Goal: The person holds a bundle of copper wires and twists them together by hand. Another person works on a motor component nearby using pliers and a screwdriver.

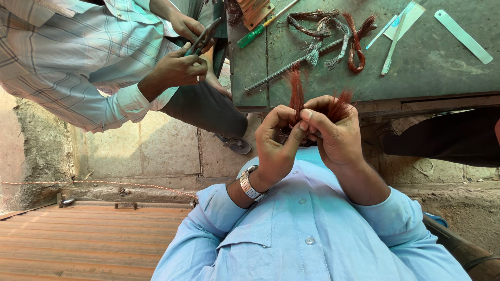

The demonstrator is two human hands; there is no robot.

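Seen from above, the person's left hand [276, 143] and right hand [333, 130] meet just above the chest of a light blue buttoned shirt [307, 229], both pinching a bundle of thin reddish-brown copper wire strands [298, 93]. The left hand, with a silver metal wristwatch [251, 183] on its wrist, curls its fingers around the lower part of the bundle, its thumb pressed against the right hand's fingertips. The right hand closes over the other end, where a tuft of frayed red strands [341, 104] fans out above the knuckles. The bundle sits between the two hands, its loose ends rising in front of the near edge of a worn dark green metal worktable [442, 67]. On that table lie a looped hank of reddish copper wire [355, 44], several grey frayed wire bundles [317, 36], a long ribbed steel rod [281, 70] lying at a slant, a green-handled screwdriver [255, 32], a pale green flat ruler [463, 36], and a small light blue strip tool [393, 44]. Beside the table, a second person in a pale checked long-sleeved shirt [67, 57] holds dark metal pliers [200, 39] in both hands; a ring shows on one finger. Below them is a rough concrete wall and floor [156, 151], a thin twisted orange and white cord [104, 183] stretched across it, and a rusty brown corrugated metal sheet [88, 244] in the near corner.
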